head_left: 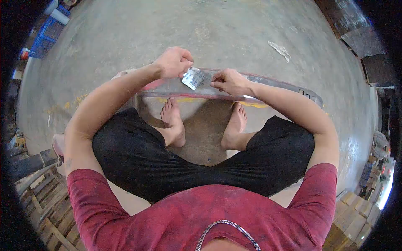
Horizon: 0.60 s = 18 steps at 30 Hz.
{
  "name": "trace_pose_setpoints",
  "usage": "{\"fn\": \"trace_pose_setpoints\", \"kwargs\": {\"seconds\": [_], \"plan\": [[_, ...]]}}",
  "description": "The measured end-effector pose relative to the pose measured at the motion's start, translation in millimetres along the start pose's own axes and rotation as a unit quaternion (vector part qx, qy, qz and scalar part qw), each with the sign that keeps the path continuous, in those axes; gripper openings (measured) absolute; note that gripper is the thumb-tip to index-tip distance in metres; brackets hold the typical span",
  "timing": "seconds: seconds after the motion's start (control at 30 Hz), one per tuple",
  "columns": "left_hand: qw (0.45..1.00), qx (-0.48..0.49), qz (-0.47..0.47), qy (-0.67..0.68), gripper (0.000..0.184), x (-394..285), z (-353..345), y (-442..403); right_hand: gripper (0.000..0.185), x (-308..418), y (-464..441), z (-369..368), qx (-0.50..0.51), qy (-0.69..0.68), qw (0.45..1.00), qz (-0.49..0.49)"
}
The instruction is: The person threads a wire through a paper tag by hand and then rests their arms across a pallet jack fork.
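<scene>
A: How was the scene lit?

B: Soft, fairly bright light covered the concrete floor (234, 31). A darker shadow lay between the feet (172, 115), and a pale sheen marked the floor at right.

A: Where did glare occur?

B: A white strip burned out at the far right edge. The packet (191, 79) showed a bright face, its print too soft to read.

A: And the lens?

B: Strong fisheye curvature bowed the margins, bending the slatted wood (48, 209) at lower left. Black filled the corners, with bluish fringing and grain; peripheral objects appeared smeared.
</scene>
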<state>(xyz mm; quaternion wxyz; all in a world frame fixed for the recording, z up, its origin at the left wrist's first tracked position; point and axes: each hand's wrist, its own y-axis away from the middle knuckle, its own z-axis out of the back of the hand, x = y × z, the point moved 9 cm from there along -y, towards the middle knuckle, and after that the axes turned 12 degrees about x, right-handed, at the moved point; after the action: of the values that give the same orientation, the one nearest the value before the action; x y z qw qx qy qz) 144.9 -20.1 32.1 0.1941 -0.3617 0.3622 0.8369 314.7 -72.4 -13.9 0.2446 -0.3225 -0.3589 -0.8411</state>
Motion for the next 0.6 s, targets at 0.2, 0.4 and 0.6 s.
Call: {"fn": "trace_pose_setpoints", "kwargs": {"seconds": [0.2, 0.4, 0.6], "plan": [[1.000, 0.009, 0.017, 0.016, 0.023, -1.6, -1.6, 2.8, 0.026, 4.9, 0.6, -0.3, 0.008, -0.013, 1.000, 0.006], [1.000, 0.012, 0.012, 0.015, 0.022, -1.6, -0.7, 2.2, 0.028, 7.9, 3.3, 1.2, 0.006, -0.017, 1.000, 0.009], [1.000, 0.013, -0.001, 0.006, 0.024, 2.7, 0.0, -1.7, 0.028, 4.8, 1.9, -0.7, 0.019, -0.021, 1.000, -0.004]]}}
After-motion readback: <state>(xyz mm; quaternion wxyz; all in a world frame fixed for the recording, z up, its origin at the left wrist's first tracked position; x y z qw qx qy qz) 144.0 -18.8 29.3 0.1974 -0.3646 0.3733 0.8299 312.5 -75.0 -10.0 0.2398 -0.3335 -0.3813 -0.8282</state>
